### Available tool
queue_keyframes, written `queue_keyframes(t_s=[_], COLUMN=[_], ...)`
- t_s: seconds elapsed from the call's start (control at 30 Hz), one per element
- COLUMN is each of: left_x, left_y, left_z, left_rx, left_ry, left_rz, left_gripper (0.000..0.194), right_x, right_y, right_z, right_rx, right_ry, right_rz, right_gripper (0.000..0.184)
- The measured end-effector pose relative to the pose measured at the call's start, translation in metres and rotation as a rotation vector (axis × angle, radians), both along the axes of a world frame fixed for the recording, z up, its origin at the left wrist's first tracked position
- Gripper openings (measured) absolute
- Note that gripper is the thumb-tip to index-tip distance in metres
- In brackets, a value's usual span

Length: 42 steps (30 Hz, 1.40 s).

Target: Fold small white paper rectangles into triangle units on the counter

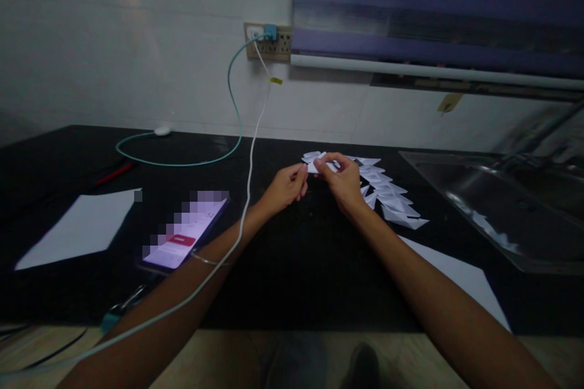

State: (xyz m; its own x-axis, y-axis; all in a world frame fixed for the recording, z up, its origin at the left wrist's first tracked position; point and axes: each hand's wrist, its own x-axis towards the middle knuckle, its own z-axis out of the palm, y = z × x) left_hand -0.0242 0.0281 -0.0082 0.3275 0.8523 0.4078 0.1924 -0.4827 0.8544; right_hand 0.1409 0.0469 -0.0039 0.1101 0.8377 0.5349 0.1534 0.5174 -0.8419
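Between my two hands, above the black counter, is a small folded piece of white paper (312, 168). My right hand (343, 181) pinches it from the right with thumb and fingers. My left hand (286, 187) is closed, its fingertips at the paper's left end. Just behind and to the right of my right hand lie several folded white paper pieces (387, 188), pointed and overlapping in a row. Part of that row is hidden by my right hand. A flat white sheet (460, 273) rests partly under my right forearm.
Left on the counter (274, 279) lie another white sheet (82, 225) and a lit phone (182, 237). A white cable (250, 176) crosses over my left forearm from the wall socket (269, 42). A teal cable (182, 165) curves behind. A metal sink (493, 213) is at right.
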Motion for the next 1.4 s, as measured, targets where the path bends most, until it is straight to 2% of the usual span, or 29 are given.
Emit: queue_keyframes(t_s=[0.17, 0.37, 0.47, 0.57, 0.73, 0.9, 1.03, 1.27, 1.4], left_x=[-0.001, -0.002, -0.002, -0.001, 0.002, -0.001, -0.006, -0.004, -0.005], left_y=[0.000, 0.000, -0.002, -0.003, -0.001, 0.003, 0.006, 0.009, 0.007], left_z=[0.000, -0.001, 0.001, 0.003, 0.003, 0.002, 0.003, 0.003, 0.004], left_rx=[-0.009, 0.106, 0.146, 0.078, -0.065, -0.049, -0.030, -0.199, -0.090], left_ry=[0.014, 0.056, 0.062, 0.035, -0.023, -0.083, -0.138, -0.187, -0.142], left_rz=[0.053, 0.105, 0.129, 0.098, -0.037, -0.092, -0.043, 0.013, 0.092], left_gripper=[0.051, 0.054, 0.055, 0.053, 0.044, 0.051, 0.054, 0.055, 0.059], right_x=[-0.001, -0.001, -0.002, -0.004, -0.012, -0.014, -0.011, -0.007, -0.009], right_y=[-0.001, 0.002, 0.002, 0.000, -0.009, -0.017, -0.019, -0.015, -0.017], right_z=[0.000, -0.004, -0.006, -0.005, 0.000, 0.008, 0.011, 0.008, 0.008], right_rx=[-0.023, 0.025, 0.039, -0.041, -0.173, -0.283, -0.383, -0.353, -0.337], right_ry=[-0.003, -0.042, -0.015, 0.087, 0.301, 0.377, 0.321, 0.304, 0.267], right_rz=[0.042, 0.018, -0.005, 0.024, 0.106, 0.235, 0.344, 0.279, 0.258], right_gripper=[0.019, 0.019, 0.025, 0.037, 0.052, 0.049, 0.043, 0.039, 0.038])
